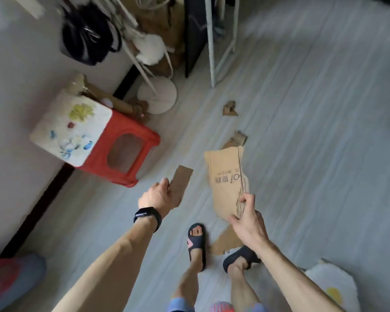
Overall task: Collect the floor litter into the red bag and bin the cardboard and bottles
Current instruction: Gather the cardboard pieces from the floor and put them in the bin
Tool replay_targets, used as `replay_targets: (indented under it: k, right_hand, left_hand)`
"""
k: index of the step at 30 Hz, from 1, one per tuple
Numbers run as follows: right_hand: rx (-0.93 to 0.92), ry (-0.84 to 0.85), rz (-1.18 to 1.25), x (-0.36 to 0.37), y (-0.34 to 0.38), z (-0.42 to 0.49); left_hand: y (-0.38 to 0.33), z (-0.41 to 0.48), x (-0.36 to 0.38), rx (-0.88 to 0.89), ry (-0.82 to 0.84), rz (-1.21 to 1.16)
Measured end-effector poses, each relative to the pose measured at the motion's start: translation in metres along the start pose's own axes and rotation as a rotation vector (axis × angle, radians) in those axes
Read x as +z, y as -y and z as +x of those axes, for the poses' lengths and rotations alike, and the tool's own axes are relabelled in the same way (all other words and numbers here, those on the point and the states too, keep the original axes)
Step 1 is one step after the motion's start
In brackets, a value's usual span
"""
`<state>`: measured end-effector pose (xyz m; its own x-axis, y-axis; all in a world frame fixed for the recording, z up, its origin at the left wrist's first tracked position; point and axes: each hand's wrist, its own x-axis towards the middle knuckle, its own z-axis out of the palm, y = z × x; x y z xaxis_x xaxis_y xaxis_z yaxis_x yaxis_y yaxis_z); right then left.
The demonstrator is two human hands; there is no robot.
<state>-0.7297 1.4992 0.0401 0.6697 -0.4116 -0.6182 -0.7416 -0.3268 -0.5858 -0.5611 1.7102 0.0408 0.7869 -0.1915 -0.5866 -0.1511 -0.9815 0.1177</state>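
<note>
My left hand (pixel 158 195) grips a small strip of brown cardboard (pixel 181 182) above the floor. A larger torn cardboard sheet with printed characters (pixel 226 181) is held by its lower edge in my right hand (pixel 245 218). Loose cardboard lies on the pale floor: a flat piece (pixel 226 240) by my right foot, a crumpled scrap (pixel 236 139) ahead, and a small folded scrap (pixel 229 108) farther off. No bottles are in sight. Something red and blurred (pixel 2 273) shows at the lower left edge; I cannot tell whether it is the bag.
A red plastic stool (pixel 122 154) with a flowered cushion stands at the left against the wall, cardboard tubes behind it. A round white stand base (pixel 157 95), a black bag (pixel 88 39) and white frame legs (pixel 212 52) crowd the far corner. A fluffy rug (pixel 333 287) lies lower right.
</note>
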Motion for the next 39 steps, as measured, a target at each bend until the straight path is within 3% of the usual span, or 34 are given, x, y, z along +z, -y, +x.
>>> replay_targets:
  k: [5,11,19,24,30,39]
  right_hand:
    - [-0.236,0.043,-0.081,-0.013,0.107,-0.062]
    - [-0.492,0.178,-0.2,0.011,0.182,-0.13]
    - [-0.692,0.429,-0.387,0.078,0.26,-0.205]
    - [-0.823,0.595,-0.483,0.182,0.31,-0.263]
    - [-0.829,0.694,-0.589,0.327,0.338,-0.321]
    - [-0.678,0.798,-0.554,0.489,0.377,-0.375]
  left_hand:
    - [0.045,-0.074,-0.084,-0.176,-0.191,-0.216]
    - [0.118,-0.181,-0.121,-0.416,-0.364,-0.519]
    - [0.241,-0.31,-0.102,-0.783,-0.585,-0.853]
    - [0.343,-0.389,-0.043,-1.016,-0.684,-1.118]
    - [0.458,-0.443,0.018,-1.284,-0.751,-1.521]
    - [0.607,-0.463,0.041,-1.466,-0.815,-1.852]
